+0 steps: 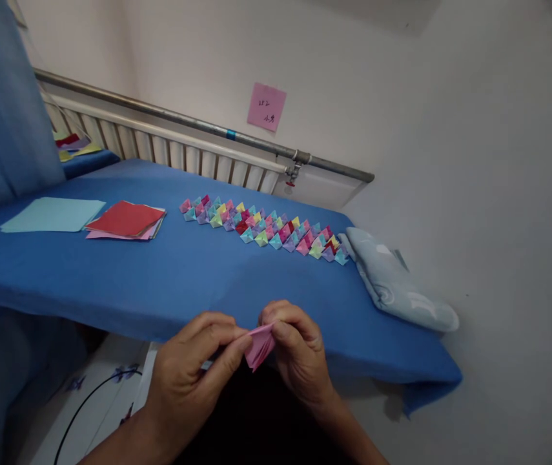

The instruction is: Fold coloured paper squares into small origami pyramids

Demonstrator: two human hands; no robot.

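Between my hands is a small piece of folded pink paper, with several layers showing at its lower side. My left hand pinches its left corner between thumb and fingers. On the other side, my right hand grips the upper right part, its fingers curled and partly covering the paper. Both hands hover in front of the near edge of the blue-covered table. Beyond them, rows of small folded paper pieces in pink, blue, yellow, green, purple and red lie on the cloth.
Light-blue paper sheets and a stack topped with red paper lie at the left. A rolled pale-blue cloth rests at the right end. Behind run a radiator and a pipe; a pink note hangs on the wall.
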